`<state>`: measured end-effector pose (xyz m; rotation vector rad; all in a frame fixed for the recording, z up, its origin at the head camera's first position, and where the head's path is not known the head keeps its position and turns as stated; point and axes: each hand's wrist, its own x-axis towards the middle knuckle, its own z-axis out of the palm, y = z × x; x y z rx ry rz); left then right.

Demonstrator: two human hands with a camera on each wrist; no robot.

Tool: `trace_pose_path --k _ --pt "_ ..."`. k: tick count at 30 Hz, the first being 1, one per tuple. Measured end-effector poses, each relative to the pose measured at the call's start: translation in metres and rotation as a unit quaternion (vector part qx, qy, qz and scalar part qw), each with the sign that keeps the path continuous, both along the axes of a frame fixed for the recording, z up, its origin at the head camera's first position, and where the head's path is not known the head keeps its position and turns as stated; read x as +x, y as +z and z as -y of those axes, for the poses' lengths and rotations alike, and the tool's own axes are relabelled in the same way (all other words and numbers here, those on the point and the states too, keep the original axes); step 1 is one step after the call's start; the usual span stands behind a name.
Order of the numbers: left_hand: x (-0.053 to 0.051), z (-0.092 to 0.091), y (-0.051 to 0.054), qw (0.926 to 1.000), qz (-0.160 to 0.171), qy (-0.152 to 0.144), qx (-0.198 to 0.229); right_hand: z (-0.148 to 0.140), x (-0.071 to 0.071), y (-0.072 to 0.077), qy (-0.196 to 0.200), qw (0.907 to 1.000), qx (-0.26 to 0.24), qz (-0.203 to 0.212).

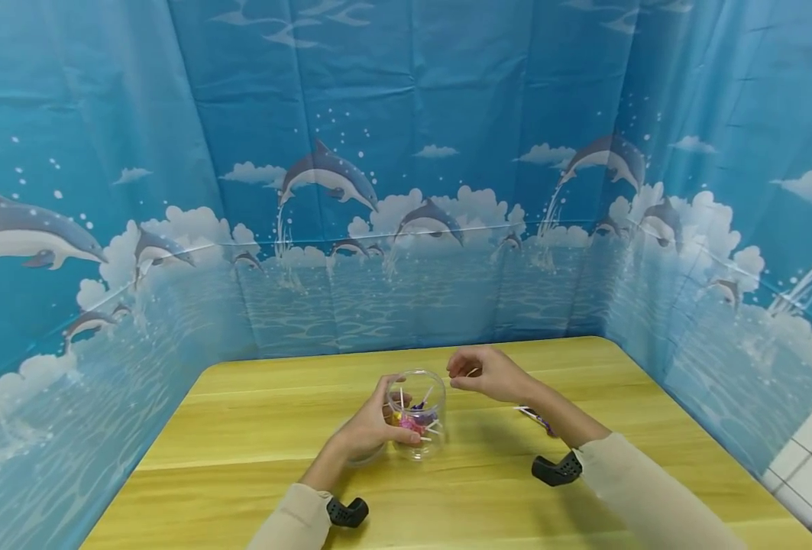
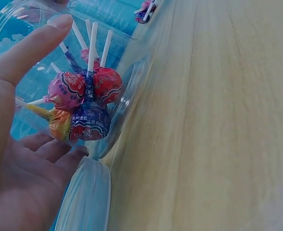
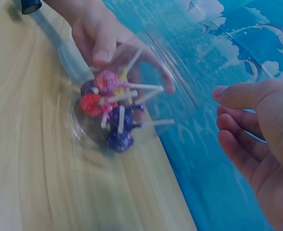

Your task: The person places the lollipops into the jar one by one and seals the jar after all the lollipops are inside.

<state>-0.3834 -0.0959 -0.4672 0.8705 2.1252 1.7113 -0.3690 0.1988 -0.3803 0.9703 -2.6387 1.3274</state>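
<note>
Red, pink, purple lollipops [image 2: 89, 91], white sticks [image 2: 92, 48], inside clear jar [image 1: 438, 401]

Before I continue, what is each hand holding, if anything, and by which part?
The left hand grips the clear jar around its side; the right hand appears to hold nothing.
</note>
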Motion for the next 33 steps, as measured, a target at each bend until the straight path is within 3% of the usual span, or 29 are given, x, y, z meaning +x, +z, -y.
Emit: trace_pose_path --k 11,18,33 --pt "0.000 0.003 -0.001 0.9999 -0.013 -0.003 -0.010 -0.048 0.010 -0.007 -0.025 0.9994 0.022 -0.007" --pt "0.000 0.001 0.001 0.9999 -0.010 -0.005 -0.003 -0.079 0.010 -0.025 -0.047 0.9974 0.048 -0.025" --pt "-0.001 0.002 0.003 0.9999 -0.006 -0.010 0.000 -0.105 0.003 -0.061 -0.092 0.9927 0.078 0.000"
